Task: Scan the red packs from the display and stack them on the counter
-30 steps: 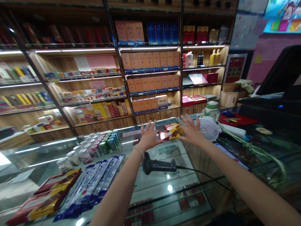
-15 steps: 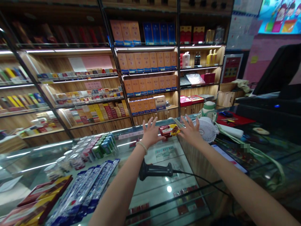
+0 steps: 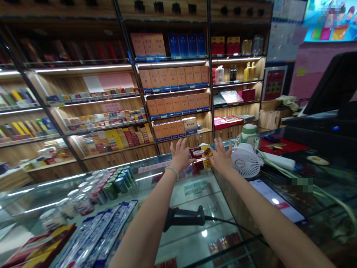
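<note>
Left hand (image 3: 180, 160) and right hand (image 3: 222, 159) out over far part of glass table (image 3: 182, 199), fingers spread apart on both. Red-and-yellow packet (image 3: 198, 152) between, at far edge; touching or just beside, cannot tell. Nearer: black scanner (image 3: 187, 216). Near left: blue packets (image 3: 102, 229). Right: white fan (image 3: 245, 162), phone (image 3: 267, 191).

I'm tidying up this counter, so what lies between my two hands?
Red-and-yellow packaging lies between your left hand and right hand, as the head view shows.
</note>
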`<state>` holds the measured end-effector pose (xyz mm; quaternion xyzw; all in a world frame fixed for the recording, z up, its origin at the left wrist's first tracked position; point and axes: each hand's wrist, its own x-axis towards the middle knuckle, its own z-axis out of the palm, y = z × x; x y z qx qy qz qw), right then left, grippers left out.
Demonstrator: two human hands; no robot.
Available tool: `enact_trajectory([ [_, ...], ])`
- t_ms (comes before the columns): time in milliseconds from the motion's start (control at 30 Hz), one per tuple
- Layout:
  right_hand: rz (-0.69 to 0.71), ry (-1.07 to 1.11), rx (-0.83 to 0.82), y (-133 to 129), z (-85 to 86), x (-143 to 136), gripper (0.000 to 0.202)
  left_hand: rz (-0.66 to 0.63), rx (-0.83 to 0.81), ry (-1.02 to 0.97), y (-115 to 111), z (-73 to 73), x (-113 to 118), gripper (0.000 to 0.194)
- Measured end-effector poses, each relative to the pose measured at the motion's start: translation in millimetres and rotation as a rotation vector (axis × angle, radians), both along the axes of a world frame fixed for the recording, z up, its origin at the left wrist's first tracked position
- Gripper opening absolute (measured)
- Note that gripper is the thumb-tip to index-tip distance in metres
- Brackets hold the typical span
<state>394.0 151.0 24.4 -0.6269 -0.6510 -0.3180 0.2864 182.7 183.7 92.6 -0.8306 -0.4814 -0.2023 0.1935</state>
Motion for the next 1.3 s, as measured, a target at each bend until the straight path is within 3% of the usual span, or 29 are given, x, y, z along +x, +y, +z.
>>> enact_trajectory([
  [200, -0.003, -0.049, -0.053, 2, -3.4, 4, 0.033, -0.005, -0.081, -0.013, 12, -7.7, 3, 0.049],
  [533, 0.02, -0.11, -0.132, 10, -16.1, 8, 0.056, 0.002, -0.166, 0.005, 30, -26.9, 7, 0.049],
  [1033, 0.016, -0.136, -0.202, 13, -24.0, 6, 0.045, 0.002, -0.249, 0.035, 39, -43.4, 2, 0.051],
  [1300, 0.009, -0.148, -0.211, 12, -26.5, 7, 0.045, 0.022, -0.261, 0.047, 35, -43.8, 2, 0.06],
])
